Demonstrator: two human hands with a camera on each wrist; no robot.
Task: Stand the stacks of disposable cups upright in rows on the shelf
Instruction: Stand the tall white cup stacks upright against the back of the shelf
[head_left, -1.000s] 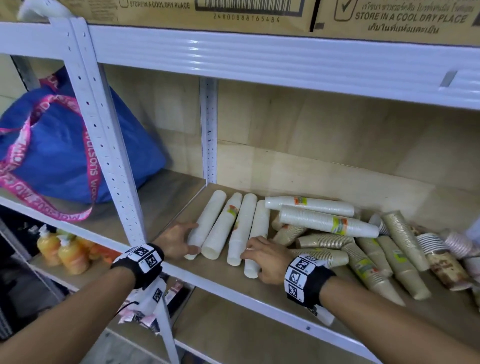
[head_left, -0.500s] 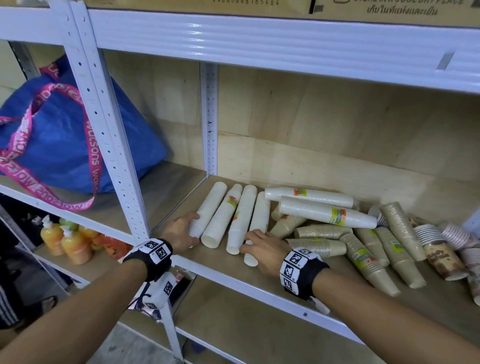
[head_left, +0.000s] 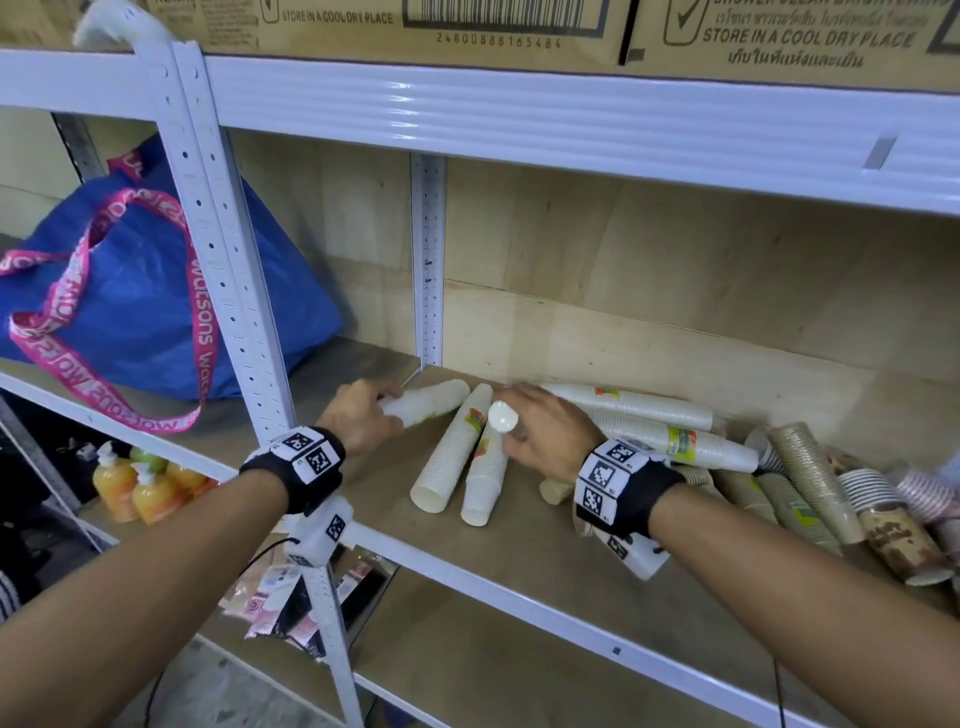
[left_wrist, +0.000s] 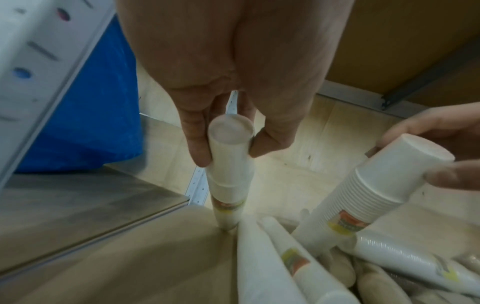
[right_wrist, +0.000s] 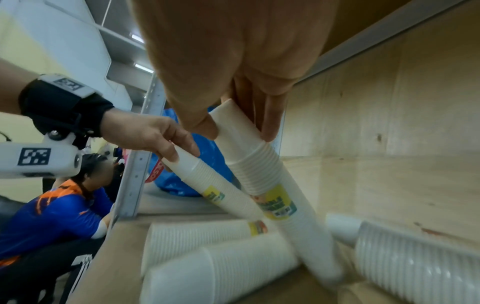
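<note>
Two white cup stacks are raised off the wooden shelf (head_left: 519, 566). My left hand (head_left: 376, 410) pinches the closed end of one white stack (head_left: 431, 402), (left_wrist: 230, 174), whose open end rests on the board near the back left corner. My right hand (head_left: 524, 431), (right_wrist: 239, 133) grips the closed end (head_left: 503, 415) of a second labelled stack (right_wrist: 262, 170), tilted with its base on the board. Two more white stacks (head_left: 449, 457), (head_left: 485, 480) lie flat in front. Behind my right hand lie longer white stacks (head_left: 649, 410) and brown stacks (head_left: 810, 478).
A blue bag (head_left: 130, 312) fills the left bay beyond the front post (head_left: 228, 270). A rear post (head_left: 428, 260) stands at the back corner. A beam (head_left: 519, 109) with cartons runs overhead. Orange bottles (head_left: 135, 488) stand below. A crouching person (right_wrist: 59, 205) is at the left.
Both hands left the near ends of the lying stacks and reached farther back. Each has taken one white stack by its closed end and tipped it up.
</note>
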